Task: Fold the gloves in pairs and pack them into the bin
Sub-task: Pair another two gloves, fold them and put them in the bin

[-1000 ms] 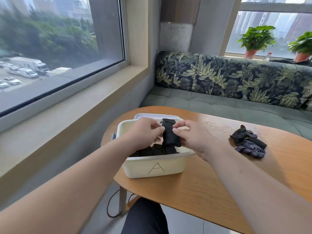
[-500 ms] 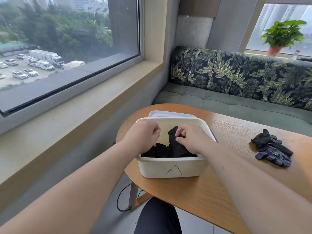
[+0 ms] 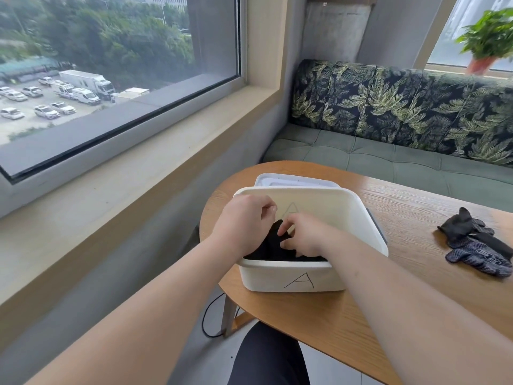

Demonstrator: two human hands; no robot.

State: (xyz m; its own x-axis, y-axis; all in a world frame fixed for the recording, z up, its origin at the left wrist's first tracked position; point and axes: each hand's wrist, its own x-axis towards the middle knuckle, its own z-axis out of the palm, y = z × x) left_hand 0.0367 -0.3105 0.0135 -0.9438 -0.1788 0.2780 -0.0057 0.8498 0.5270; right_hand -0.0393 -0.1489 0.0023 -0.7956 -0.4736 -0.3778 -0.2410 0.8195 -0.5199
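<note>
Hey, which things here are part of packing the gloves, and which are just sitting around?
Part of the job:
- white bin marked A
- folded black gloves in the bin, under the left hand and right hand
- loose gloves on the table

Just lying about:
- white lid behind the bin
- leaf-print sofa
- potted plant

I am reading a hand-drawn letter "A" on the front wall of the white bin [image 3: 298,280], in thin black lines. I am seeing a fainter "A" showing on its far inner wall. The patterned glove [image 3: 480,257] near the table's right edge is bearing small lettering, too blurred to read.
</note>
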